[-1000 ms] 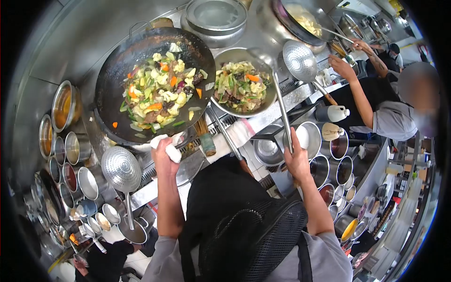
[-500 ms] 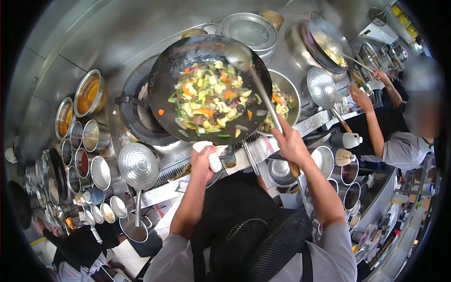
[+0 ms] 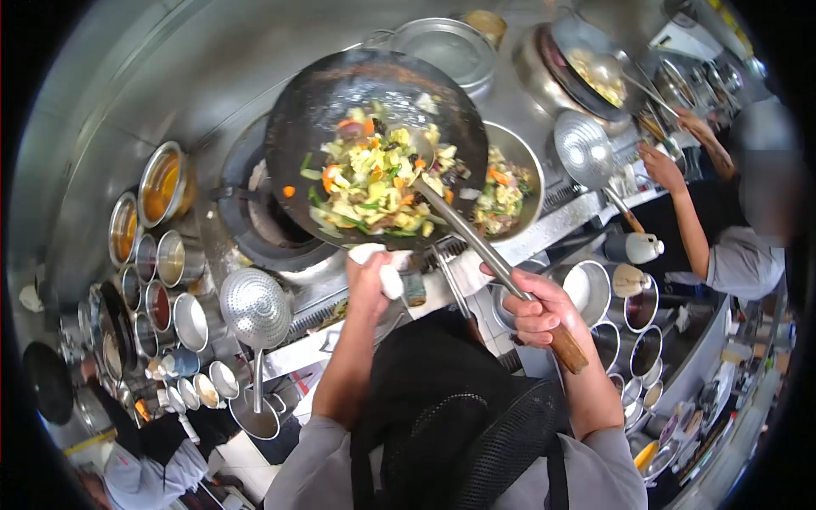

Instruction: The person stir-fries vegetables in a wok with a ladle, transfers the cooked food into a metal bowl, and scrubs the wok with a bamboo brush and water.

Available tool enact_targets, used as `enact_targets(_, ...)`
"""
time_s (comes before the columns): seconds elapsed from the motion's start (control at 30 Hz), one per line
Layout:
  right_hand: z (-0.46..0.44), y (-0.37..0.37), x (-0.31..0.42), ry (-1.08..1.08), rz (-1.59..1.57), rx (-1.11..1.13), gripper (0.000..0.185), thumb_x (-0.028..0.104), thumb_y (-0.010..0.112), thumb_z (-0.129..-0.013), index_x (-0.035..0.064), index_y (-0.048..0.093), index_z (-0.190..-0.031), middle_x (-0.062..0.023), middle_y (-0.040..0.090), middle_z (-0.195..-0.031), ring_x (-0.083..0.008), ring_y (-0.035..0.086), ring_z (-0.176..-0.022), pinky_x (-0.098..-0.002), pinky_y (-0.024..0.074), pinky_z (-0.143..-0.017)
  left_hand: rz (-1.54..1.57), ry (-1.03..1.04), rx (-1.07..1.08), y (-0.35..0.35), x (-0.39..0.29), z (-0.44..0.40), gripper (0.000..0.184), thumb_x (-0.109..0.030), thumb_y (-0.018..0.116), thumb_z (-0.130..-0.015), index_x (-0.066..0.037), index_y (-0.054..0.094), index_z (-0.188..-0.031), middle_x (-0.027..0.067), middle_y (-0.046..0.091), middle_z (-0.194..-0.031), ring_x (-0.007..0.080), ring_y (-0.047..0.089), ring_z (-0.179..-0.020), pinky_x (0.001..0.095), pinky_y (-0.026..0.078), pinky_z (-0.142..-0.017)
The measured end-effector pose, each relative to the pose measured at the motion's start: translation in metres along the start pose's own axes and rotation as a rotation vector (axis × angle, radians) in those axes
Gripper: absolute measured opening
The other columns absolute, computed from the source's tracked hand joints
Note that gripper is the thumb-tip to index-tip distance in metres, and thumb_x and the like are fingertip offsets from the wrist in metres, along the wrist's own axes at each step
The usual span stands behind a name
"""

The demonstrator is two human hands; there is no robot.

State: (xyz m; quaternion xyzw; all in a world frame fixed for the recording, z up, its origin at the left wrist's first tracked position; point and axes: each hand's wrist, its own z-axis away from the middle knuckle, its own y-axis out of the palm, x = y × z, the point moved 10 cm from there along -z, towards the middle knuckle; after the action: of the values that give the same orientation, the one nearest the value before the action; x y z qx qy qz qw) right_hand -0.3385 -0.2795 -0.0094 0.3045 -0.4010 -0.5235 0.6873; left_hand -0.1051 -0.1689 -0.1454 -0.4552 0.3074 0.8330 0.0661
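Note:
My left hand (image 3: 368,285) grips the near edge of the black wok (image 3: 306,110) through a folded white cloth (image 3: 392,281). The wok is off the burner ring (image 3: 242,191) and holds chopped vegetables and meat (image 3: 365,183). In my right hand (image 3: 544,310) is a long ladle (image 3: 472,234) with a wooden grip end; its bowl lies among the food. Just right of the wok, partly beneath its edge, a steel pan (image 3: 534,183) contains more of the same mix.
Perforated strainers (image 3: 256,308) rest left and right (image 3: 584,149). Metal bowls (image 3: 161,183) and sauce pots (image 3: 191,321) stand at the left, more pots (image 3: 588,289) at the right. A co-worker (image 3: 744,255) works over another wok at the right; another person (image 3: 157,463) is at lower left.
The wok came off the burner toward the right, over the steel pan's edge. My right hand brought the ladle over the wok, and its bowl has since dropped into the food.

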Motion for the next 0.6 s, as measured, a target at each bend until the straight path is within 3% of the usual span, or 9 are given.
enact_targets(0.17, 0.056, -0.012, 0.029, -0.143, 0.264, -0.332, 0.049, 0.021, 0.052, -0.108, 0.008, 0.042, -0.154, 0.0043, 0.04, -0.064, -0.0038, 0.036, -0.038, -0.0222, 0.0335, -0.032, 0.059, 0.063, -0.035, -0.01, -0.003, -0.023, 0.019, 0.001, 0.064, -0.08, -0.001, 0.062, -0.098, 0.0052, 0.065, -0.089, 0.019, 0.067, -0.075, 0.0356, 0.059, -0.068)
enact_targets(0.33, 0.089, -0.032, 0.04, -0.208, 0.427, -0.518, 0.052, 0.022, 0.054, -0.108, 0.0071, 0.04, -0.156, 0.0025, 0.044, -0.064, -0.005, 0.038, -0.039, -0.0227, 0.0341, -0.034, 0.073, 0.108, -0.062, -0.009, -0.017, -0.033, 0.019, 0.002, 0.064, -0.08, 0.0, 0.06, -0.099, 0.0061, 0.064, -0.088, 0.0199, 0.067, -0.073, 0.0356, 0.06, -0.067)
enact_targets(0.43, 0.092, -0.054, 0.049, -0.208, 0.854, -0.699, 0.061, 0.017, 0.055, -0.105, 0.0047, 0.033, -0.161, 0.0011, 0.045, -0.065, -0.0061, 0.041, -0.044, -0.0226, 0.0359, -0.042, 0.041, 0.159, -0.13, -0.017, -0.021, -0.039, 0.019, 0.002, 0.064, -0.08, 0.0, 0.06, -0.098, 0.0066, 0.064, -0.085, 0.0207, 0.068, -0.072, 0.0358, 0.06, -0.065)
enact_targets(0.47, 0.089, -0.078, 0.051, -0.194, 1.059, -0.763, 0.064, 0.017, 0.057, -0.103, 0.0041, 0.033, -0.161, -0.0086, 0.058, -0.065, -0.0191, 0.057, -0.046, -0.0317, 0.046, -0.047, 0.039, 0.151, -0.124, -0.017, -0.02, -0.041, 0.019, 0.002, 0.064, -0.08, 0.0, 0.06, -0.098, 0.0066, 0.064, -0.085, 0.0207, 0.068, -0.072, 0.0358, 0.06, -0.065)
enact_targets(0.53, 0.08, -0.112, 0.06, -0.362, 1.628, -0.862, 0.066, 0.019, 0.061, -0.1, 0.0051, 0.036, -0.159, -0.0235, 0.068, -0.074, -0.0386, 0.068, -0.06, -0.0465, 0.0545, -0.057, 0.068, 0.152, -0.079, -0.01, -0.026, -0.04, 0.019, 0.003, 0.063, -0.08, 0.0, 0.06, -0.099, 0.0068, 0.065, -0.085, 0.0211, 0.068, -0.072, 0.036, 0.06, -0.065)
enact_targets(0.57, 0.075, -0.126, 0.056, -0.359, 1.625, -0.865, 0.066, 0.019, 0.061, -0.1, 0.0051, 0.036, -0.159, -0.0235, 0.068, -0.074, -0.0386, 0.068, -0.06, -0.0465, 0.0545, -0.057, 0.063, 0.155, -0.076, -0.013, -0.025, -0.04, 0.018, 0.003, 0.063, -0.081, 0.0, 0.061, -0.099, 0.0074, 0.065, -0.087, 0.0216, 0.069, -0.074, 0.0361, 0.06, -0.065)
enact_targets(0.6, 0.073, -0.132, 0.059, -0.365, 1.761, -0.94, 0.067, 0.02, 0.063, -0.099, 0.007, 0.037, -0.159, -0.0276, 0.069, -0.081, -0.0445, 0.069, -0.069, -0.0517, 0.0552, -0.064, 0.062, 0.153, -0.078, -0.009, -0.027, -0.038, 0.018, 0.003, 0.063, -0.081, 0.0, 0.061, -0.099, 0.0074, 0.065, -0.087, 0.0216, 0.069, -0.074, 0.0361, 0.06, -0.065)
